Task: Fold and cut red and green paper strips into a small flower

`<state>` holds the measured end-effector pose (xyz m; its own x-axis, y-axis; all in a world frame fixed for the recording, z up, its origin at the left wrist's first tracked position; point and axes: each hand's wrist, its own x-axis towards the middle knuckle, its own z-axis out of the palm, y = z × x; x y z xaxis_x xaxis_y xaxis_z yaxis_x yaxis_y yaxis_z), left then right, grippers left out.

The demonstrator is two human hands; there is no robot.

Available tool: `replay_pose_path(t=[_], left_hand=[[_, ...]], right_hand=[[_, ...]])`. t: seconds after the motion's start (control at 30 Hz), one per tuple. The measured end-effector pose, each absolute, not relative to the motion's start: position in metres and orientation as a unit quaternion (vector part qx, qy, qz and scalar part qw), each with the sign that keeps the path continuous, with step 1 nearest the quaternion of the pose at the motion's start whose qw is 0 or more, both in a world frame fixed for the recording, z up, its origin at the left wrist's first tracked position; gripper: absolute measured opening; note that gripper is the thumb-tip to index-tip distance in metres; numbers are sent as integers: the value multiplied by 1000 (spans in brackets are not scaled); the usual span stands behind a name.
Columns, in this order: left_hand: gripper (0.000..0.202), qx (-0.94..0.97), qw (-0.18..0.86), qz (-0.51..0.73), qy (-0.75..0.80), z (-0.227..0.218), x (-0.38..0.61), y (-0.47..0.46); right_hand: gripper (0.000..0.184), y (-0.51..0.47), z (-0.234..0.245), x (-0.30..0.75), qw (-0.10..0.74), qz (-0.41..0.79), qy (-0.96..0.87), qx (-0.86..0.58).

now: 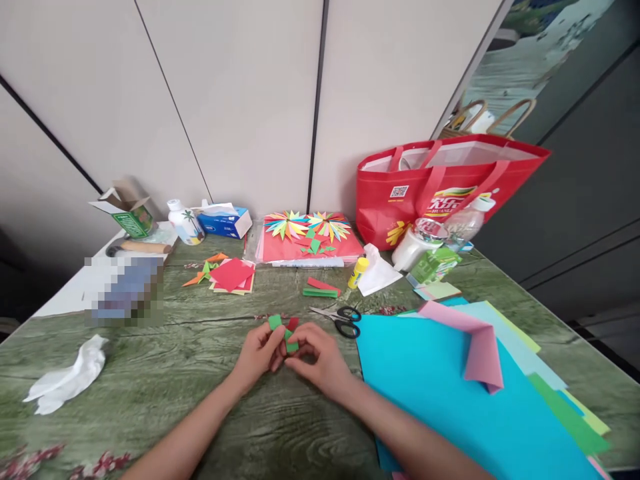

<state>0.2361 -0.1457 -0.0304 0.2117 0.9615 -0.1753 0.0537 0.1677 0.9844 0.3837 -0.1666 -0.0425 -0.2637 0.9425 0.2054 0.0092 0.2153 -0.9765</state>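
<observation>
My left hand (257, 352) and my right hand (316, 357) meet at the middle of the green table (165, 373), fingers pinched together on a small folded piece of green and red paper (289, 337). A small green paper bit (275, 322) shows just above my left fingers. Black-handled scissors (341, 317) lie just beyond my right hand. Red and green paper strips (321, 288) lie further back, next to a yellow glue stick (358, 272).
Large coloured sheets, blue on top with a folded pink sheet (480, 347), cover the right side. At the back: paper stars on red sheets (307, 233), a red bag (440, 180), tissue box (224, 220), white bottle (185, 223). Crumpled tissue (70, 377) lies left.
</observation>
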Motion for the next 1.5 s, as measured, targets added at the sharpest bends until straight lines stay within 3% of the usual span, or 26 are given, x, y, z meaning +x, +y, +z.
replay_pose_path(t=[0.2, 0.4, 0.63, 0.73, 0.87, 0.93, 1.07, 1.17, 1.3, 1.5], left_hand=[[30, 541, 591, 383, 461, -34, 240, -152], [21, 549, 540, 433, 469, -28, 240, -150], [49, 548, 505, 473, 470, -32, 238, -149], [54, 609, 427, 488, 458, -37, 236, -150], [30, 750, 215, 471, 411, -39, 230, -147], [21, 784, 168, 462, 379, -39, 229, -145], [10, 755, 245, 461, 397, -35, 231, -145], [7, 675, 390, 414, 469, -29, 236, -149], [17, 540, 554, 394, 496, -24, 241, -153], [22, 465, 637, 407, 461, -28, 242, -153]], right_hand=[[8, -157, -50, 392, 476, 438, -629, -431], [13, -150, -49, 395, 499, 515, -542, -438], [19, -150, -41, 394, 502, 584, -471, -430], [22, -151, -42, 393, 508, 594, -457, -424], [25, -152, -44, 394, 494, 627, -442, -408], [29, -153, -45, 395, 481, 652, -438, -389], [30, -153, -47, 396, 464, 663, -460, -366], [21, -153, -48, 396, 464, 630, -481, -396], [24, -153, -47, 395, 480, 618, -457, -423], [29, -156, -44, 393, 488, 668, -369, -424]])
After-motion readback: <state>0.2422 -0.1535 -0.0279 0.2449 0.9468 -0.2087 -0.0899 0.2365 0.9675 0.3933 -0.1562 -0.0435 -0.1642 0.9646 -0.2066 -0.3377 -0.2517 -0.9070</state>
